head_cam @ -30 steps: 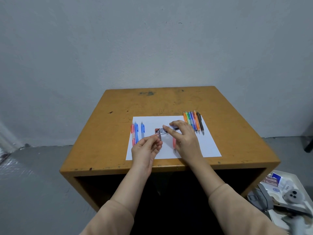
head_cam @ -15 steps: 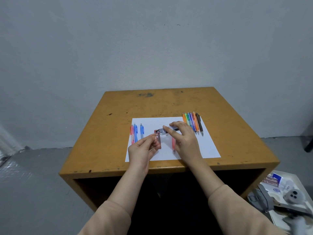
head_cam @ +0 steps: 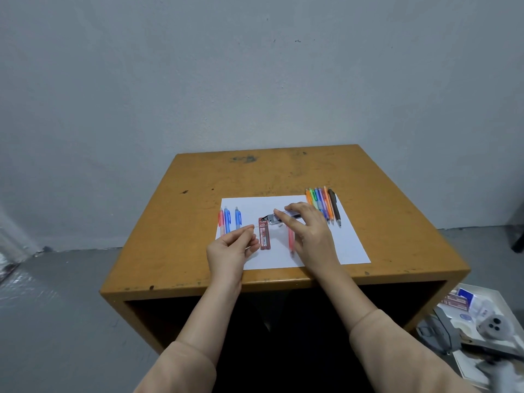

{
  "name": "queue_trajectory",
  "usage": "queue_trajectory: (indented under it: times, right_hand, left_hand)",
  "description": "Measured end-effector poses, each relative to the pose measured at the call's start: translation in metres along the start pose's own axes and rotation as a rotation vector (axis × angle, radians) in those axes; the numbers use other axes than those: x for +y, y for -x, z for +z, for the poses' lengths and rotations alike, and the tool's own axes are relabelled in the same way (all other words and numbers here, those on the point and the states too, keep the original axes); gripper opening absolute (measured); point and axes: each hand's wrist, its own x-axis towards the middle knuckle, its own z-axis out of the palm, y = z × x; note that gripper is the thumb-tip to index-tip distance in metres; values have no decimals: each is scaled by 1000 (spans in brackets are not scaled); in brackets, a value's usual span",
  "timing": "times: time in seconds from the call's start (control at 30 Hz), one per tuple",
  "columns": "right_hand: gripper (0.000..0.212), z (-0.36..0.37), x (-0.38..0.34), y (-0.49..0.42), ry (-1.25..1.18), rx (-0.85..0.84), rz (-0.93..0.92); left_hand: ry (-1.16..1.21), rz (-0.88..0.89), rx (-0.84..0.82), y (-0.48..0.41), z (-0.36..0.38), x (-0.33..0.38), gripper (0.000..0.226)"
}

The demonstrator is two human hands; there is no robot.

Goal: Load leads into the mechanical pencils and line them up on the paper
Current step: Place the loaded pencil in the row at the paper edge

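Ochre-yellow wood, scuffed and dark-spotted, forms the tabletop [head_cam: 198, 222] in front of you, set against a pale grey wall. A white sheet of paper [head_cam: 340, 245] lies near its front edge.

Your left hand [head_cam: 231, 251] hovers over the paper's left part. Its thumb and forefinger are pinched on a hair-thin grey lead [head_cam: 256, 227], which is only faintly visible. The lead points right, across the top of a flat red lead case [head_cam: 264, 236] marked 2B that lies lengthwise on the paper just beside that hand.

Your right hand [head_cam: 310, 234] is over the middle of the paper. Its fingers are curled round a clear silvery mechanical pencil [head_cam: 270, 221], held roughly level with its dark end pointing left, just above the case. Whether the lead touches the pencil cannot be told.

A pink mechanical pencil [head_cam: 291, 241] lies on the paper beneath your right hand, partly hidden by it.

Along the paper's left edge lie three pencils pointing away from you:
- a red-pink one [head_cam: 221, 222]
- a blue one [head_cam: 227, 219] touching it
- another blue one [head_cam: 238, 218], a little apart

At the paper's far right corner sits a tight row of coloured pencils [head_cam: 326, 205], orange, green, purple and blue. A dark brown pencil [head_cam: 334, 207] lies at the row's right end.

Beige sleeves [head_cam: 184, 370] cover both your forearms. A white tray [head_cam: 482, 289] of small boxes sits on the grey floor at lower right.
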Motion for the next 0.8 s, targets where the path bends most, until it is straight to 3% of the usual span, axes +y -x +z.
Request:
queue_trajectory:
  times: [0.57,0.8]
  right_hand:
    - [63,0,1,0,-10,-5,15]
    - [63,1,2,1,-25,-1,5]
  left_hand:
    - [-66,56,-93,3,-6,7,13]
    - [-273,190,-127,-1,-7,5,16]
